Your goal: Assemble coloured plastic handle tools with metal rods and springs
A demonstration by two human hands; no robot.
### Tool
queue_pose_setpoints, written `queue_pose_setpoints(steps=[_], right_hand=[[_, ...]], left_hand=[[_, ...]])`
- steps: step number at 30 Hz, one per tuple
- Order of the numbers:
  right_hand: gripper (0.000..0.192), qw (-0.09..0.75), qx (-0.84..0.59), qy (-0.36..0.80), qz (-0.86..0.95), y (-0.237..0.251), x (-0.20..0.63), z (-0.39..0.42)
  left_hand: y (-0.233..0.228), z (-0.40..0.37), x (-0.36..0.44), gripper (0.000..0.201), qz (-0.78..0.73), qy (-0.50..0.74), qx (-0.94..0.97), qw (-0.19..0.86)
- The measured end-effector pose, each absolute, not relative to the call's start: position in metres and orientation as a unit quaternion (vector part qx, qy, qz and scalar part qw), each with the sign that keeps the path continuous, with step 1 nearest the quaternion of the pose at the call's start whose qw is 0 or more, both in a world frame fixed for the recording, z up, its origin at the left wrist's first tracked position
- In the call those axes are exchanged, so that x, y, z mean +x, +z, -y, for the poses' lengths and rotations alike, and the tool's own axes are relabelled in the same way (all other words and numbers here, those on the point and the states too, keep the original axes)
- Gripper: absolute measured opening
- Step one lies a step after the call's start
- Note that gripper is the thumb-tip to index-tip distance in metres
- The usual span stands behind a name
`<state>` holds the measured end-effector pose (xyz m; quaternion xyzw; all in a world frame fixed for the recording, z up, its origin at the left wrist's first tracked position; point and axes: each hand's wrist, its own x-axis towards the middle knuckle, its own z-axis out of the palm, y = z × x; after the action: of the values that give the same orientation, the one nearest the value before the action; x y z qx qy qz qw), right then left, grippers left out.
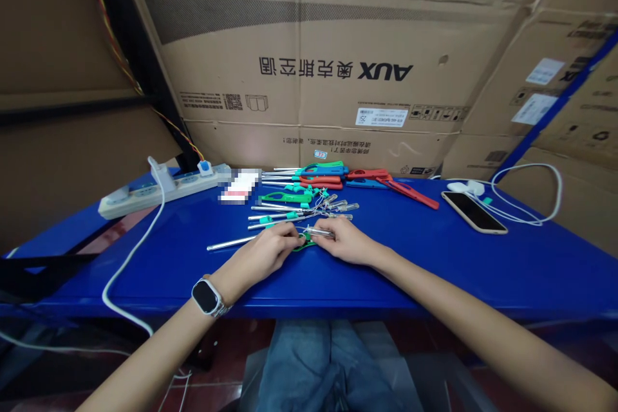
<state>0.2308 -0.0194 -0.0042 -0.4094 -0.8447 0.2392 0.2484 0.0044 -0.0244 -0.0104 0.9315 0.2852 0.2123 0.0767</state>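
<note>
The right hand (348,242) grips a clear reservoir tube (319,232) between thumb and fingers, above the blue table (410,273). The left hand (271,246) is narrowed beside it, at a green handle shell (306,243) (its exact hold cannot be told); a metal lighter rod (229,244) extends leftward from this hand.

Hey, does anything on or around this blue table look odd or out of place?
Yes, the printed cardboard behind the blue table: its big AUX lettering is upside down. Otherwise I see no spill or obvious damage, though a pixelated patch beside the power strip hides whatever is there.
</note>
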Motion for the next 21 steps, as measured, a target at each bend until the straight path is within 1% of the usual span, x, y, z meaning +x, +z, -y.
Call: queue_pose_setpoints(steps=[4,9,14,19,21], right_hand=[[0.019,0.244,-0.409,0.225,0.85,-0.003,0.23,0.019],[0.021,0.247,-0.398,0.222,0.855,-0.003,0.232,0.02],[0.018,0.266,-0.391,0.231,0.851,-0.007,0.24,0.019],[0.02,0.284,-0.401,0.204,0.847,-0.009,0.244,0.02],[0.019,0.284,-0.398,0.184,0.853,-0.008,0.244,0.022]], left_hand=[[-0.006,0.03,0.006,0.034,-0.286,0.18,0.94,0.053],[-0.003,0.038,0.006,0.042,-0.284,0.173,0.943,0.024],[-0.002,0.04,0.006,0.039,-0.293,0.176,0.94,0.023],[-0.001,0.04,0.008,0.035,-0.285,0.19,0.939,0.033],[-0.002,0.039,0.007,0.033,-0.281,0.22,0.933,0.033]])
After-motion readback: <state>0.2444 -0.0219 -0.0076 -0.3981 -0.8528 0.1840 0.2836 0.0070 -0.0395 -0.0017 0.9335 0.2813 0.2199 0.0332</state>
